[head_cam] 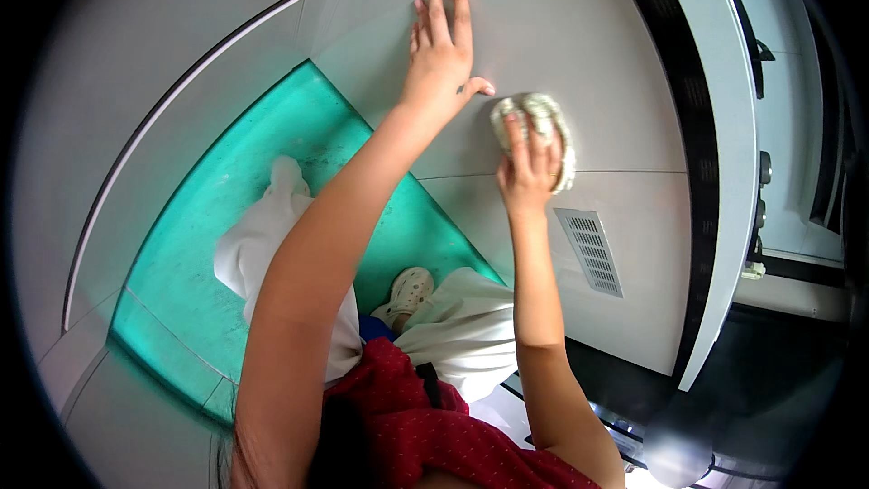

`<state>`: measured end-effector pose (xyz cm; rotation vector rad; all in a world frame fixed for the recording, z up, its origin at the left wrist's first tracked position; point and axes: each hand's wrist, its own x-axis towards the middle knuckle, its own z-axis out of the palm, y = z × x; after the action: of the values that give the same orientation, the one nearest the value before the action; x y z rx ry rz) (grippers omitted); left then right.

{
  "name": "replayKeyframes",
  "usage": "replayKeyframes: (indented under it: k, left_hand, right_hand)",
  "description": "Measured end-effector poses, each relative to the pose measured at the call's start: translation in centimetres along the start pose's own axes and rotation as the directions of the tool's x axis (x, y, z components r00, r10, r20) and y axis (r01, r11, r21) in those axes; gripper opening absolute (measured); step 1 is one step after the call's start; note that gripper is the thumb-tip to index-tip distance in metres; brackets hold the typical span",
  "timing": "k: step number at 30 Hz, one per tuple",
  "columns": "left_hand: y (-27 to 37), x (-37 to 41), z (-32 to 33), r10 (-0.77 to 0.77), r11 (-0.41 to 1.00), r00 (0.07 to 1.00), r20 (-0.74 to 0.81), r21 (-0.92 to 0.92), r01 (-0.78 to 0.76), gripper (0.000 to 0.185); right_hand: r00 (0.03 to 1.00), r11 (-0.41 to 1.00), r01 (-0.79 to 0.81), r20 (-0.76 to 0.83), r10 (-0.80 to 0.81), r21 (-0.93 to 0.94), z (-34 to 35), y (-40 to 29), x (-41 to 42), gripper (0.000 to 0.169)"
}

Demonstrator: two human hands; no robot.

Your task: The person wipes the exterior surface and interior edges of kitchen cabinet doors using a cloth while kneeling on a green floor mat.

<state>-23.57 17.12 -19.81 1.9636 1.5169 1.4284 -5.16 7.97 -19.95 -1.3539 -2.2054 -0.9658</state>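
My left hand [441,54] lies against a light grey cabinet front [570,27], fingers apart and nothing in it. To its right, my right hand [531,166] presses a bunched pale cloth [543,115] to the same cabinet front, just above a thin horizontal seam. A metal vent grille [589,251] is set in the panel below and to the right of the cloth. The cloth hides part of the panel behind it.
A green floor [224,176] lies below, where a white clog [413,288] shows. On the right a grey countertop edge [730,149] runs above a black band, with stove knobs [765,168] beyond. A panel with a long handle strip [149,115] stands on the left.
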Motion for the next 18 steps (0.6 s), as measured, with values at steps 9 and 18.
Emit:
replayKeyframes:
  k: [9, 18]
  left_hand:
    - [-0.2, 0.3, 0.4, 0.018, 0.999, 1.000, -0.013, -0.027, -0.019, 0.133]
    - [0.3, 0.6, 0.8, -0.012, 0.999, 1.000, -0.021, -0.038, 0.012, 0.134]
  right_hand:
    - [0.867, 0.970, 0.196, 0.435, -0.241, 0.147, 4.7, -2.6, -6.8, 0.059]
    - [0.924, 0.999, 0.005, 0.383, -0.023, 0.049, -6.8, 4.6, -5.7, 0.073]
